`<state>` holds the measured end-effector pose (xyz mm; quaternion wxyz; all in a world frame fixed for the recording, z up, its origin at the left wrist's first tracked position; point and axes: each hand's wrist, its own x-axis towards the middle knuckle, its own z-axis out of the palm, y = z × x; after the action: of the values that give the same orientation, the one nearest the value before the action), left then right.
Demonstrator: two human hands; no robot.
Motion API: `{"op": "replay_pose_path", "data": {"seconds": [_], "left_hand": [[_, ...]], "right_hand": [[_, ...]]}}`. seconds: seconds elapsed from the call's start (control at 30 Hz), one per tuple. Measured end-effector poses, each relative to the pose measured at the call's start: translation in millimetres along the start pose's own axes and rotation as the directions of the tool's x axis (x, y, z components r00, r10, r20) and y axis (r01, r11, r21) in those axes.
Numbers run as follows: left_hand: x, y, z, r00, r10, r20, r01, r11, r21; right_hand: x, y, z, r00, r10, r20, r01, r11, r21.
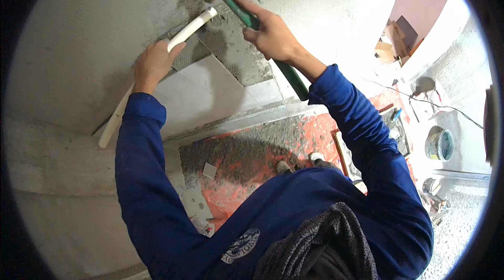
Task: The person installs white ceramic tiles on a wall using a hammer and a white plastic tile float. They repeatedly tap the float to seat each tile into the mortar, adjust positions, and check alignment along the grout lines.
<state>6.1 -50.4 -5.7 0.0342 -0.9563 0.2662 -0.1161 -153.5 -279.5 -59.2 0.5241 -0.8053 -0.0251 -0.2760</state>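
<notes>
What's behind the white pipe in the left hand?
Around the white pipe: rough grey wall, with ridged mortar showing just below its upper part. Whatever lies directly behind the pipe and the left hand is covered; can't tell.

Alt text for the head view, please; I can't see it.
The right hand grips a green-handled hammer, its head near one end of a white tube in the left hand. Pale tiles cover part of the gray wall below.

The left hand (154, 64) hides a stretch of the white tube (190, 31).
</notes>
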Motion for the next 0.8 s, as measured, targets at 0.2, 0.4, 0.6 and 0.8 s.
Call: {"op": "replay_pose_path", "data": {"seconds": [0.2,0.4,0.6,0.8], "left_hand": [[-29,-2,43,0.953,-0.3,-0.046,0.186,0.697,-0.693],[-45,31,46,0.999,-0.007,-0.042,-0.018,0.834,-0.552],[-30,38,31,0.998,-0.021,-0.066,-0.004,0.934,-0.358],[-36,37,50,0.998,-0.052,-0.044,0.035,0.946,-0.321]], "right_hand": [[-69,-8,-25,0.981,0.084,-0.173,-0.037,0.965,0.258],[-108,9,-20,0.962,0.156,-0.226,-0.063,0.926,0.372],[-107,13,-33,0.972,0.16,-0.17,-0.082,0.917,0.392],[-70,-5,-48,0.884,-0.428,-0.189,0.423,0.904,-0.069]]}}
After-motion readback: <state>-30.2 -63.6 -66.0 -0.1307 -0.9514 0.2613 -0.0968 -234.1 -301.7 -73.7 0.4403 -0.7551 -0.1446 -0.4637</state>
